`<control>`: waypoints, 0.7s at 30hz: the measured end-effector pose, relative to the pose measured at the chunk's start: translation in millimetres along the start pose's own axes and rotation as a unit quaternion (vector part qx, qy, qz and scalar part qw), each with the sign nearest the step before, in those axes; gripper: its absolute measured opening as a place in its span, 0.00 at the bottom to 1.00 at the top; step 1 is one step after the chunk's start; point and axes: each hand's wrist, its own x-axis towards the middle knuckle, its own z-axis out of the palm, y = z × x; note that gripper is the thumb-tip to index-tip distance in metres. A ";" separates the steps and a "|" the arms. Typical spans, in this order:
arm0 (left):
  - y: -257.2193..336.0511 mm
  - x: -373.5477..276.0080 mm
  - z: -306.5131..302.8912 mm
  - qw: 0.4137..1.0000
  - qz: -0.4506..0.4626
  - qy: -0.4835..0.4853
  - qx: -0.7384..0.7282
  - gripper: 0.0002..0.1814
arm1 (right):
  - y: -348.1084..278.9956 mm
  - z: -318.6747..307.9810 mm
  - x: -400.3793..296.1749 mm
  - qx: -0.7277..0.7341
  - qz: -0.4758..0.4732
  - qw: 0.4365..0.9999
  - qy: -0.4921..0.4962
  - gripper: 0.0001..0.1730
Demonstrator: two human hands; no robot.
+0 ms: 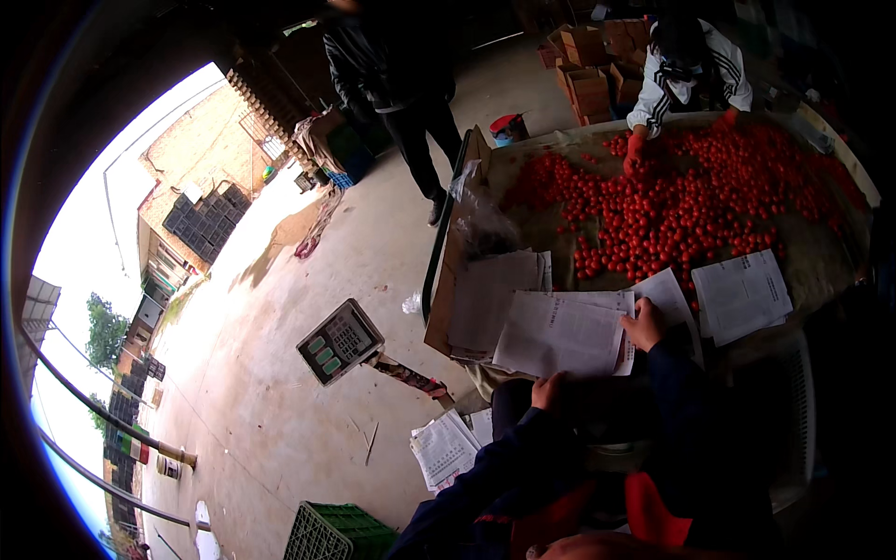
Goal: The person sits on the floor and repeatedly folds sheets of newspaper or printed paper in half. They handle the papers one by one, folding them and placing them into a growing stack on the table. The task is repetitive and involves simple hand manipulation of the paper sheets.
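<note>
Several printed paper sheets lie before me at the near edge of the sorting table. My right hand grips their right edge, thumb on top. At their lower edge, my left hand pinches the paper; its fingertips are partly hidden. Left of these sheets, a paper stack rests inside the table's wooden side. Another printed sheet sticks out behind my right hand, and more printed sheets lie farther right. Small red tomatoes are spread over the table beyond the papers.
Across the table, a person in red gloves reaches into the tomatoes. Another person stands at the far left corner. A digital scale stands left, above loose papers and a green plastic crate. Cardboard boxes are stacked behind.
</note>
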 end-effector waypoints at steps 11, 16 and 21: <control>-30.9 1.4 15.2 0.999 -0.026 -0.039 0.009 0.19 | 4.8 -31.4 3.5 -0.003 -0.034 0.986 -0.161 0.17; -0.5 -37.4 34.9 0.994 -0.076 -0.026 -0.077 0.23 | -23.2 -45.0 -6.0 0.160 0.095 0.954 -0.237 0.18; 4.0 -51.6 34.2 0.990 -0.058 -0.050 -0.119 0.19 | -38.7 -41.4 -24.8 0.254 0.181 0.912 -0.265 0.14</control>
